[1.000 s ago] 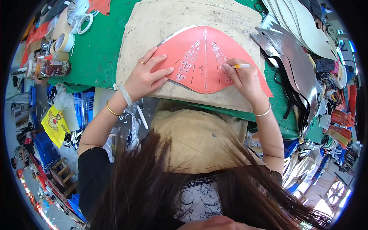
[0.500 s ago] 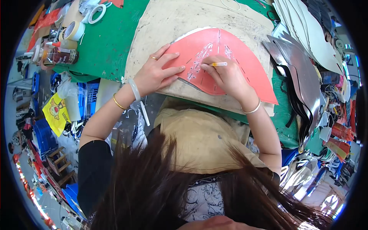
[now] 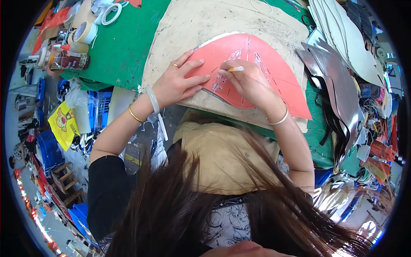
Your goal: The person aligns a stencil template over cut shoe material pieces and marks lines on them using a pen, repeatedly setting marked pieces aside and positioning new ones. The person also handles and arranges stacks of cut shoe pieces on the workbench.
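A curved red sheet [image 3: 282, 85] with black slits and silvery-white marks lies on a stained beige board [image 3: 205, 17]. My left hand [image 3: 173, 83] rests with spread fingers on the sheet's left edge, holding nothing. Pinched in my right hand [image 3: 248, 81] is a thin pen with a white and yellow end [image 3: 236, 69]. Its tip is hidden under the fingers, over the marks left of the sheet's middle line. A strip of dark and white material shows beneath the sheet's edge.
Tape rolls [image 3: 85, 32] and a glass jar [image 3: 70, 59] stand at the left on the green table [image 3: 115, 60]. Dark glossy sheets [image 3: 338, 81] and pale sheets [image 3: 346, 38] lie at the right. A yellow bag [image 3: 63, 125] hangs at the lower left.
My right hand with the pen has moved left, from the right group of marks to the left one. My left hand stays on the sheet. The whole view has shifted slightly.
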Action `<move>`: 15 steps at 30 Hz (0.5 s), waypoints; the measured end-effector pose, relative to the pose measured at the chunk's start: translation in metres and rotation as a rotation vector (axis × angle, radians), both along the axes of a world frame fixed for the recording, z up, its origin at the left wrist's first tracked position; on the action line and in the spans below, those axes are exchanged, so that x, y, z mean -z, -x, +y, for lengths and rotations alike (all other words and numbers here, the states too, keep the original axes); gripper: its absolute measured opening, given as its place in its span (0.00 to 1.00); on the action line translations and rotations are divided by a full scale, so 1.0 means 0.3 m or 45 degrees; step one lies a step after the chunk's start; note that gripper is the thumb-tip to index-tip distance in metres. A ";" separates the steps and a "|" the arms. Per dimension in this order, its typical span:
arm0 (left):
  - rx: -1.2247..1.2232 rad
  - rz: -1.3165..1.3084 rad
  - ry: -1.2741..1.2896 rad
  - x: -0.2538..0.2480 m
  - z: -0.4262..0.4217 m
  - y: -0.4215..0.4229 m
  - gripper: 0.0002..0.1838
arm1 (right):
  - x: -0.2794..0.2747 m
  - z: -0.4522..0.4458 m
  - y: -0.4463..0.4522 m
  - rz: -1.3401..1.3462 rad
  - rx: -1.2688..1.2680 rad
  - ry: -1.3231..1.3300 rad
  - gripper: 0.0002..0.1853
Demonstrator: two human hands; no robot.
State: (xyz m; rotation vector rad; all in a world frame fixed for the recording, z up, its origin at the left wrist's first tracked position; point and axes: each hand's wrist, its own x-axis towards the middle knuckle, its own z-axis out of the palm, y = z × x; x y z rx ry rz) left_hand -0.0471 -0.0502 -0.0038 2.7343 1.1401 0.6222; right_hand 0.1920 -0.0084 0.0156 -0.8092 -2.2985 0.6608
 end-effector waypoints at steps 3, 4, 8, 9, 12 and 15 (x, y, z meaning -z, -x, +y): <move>0.001 0.002 -0.003 -0.005 -0.001 0.001 0.21 | -0.011 0.007 0.004 -0.044 0.038 0.089 0.09; 0.004 -0.002 -0.007 -0.002 0.000 0.001 0.21 | -0.008 0.009 0.007 -0.011 0.025 0.035 0.09; -0.002 0.000 0.005 -0.006 -0.002 -0.001 0.21 | -0.003 0.009 0.007 -0.088 0.046 0.051 0.08; -0.002 -0.007 0.007 -0.006 -0.002 -0.002 0.21 | -0.006 0.009 0.004 -0.156 0.071 0.109 0.07; -0.014 -0.033 0.019 -0.007 -0.002 -0.003 0.20 | 0.002 -0.008 -0.016 0.090 0.100 0.002 0.08; -0.019 -0.072 0.062 -0.006 -0.003 -0.008 0.18 | -0.040 0.053 -0.156 -0.083 0.710 -0.212 0.10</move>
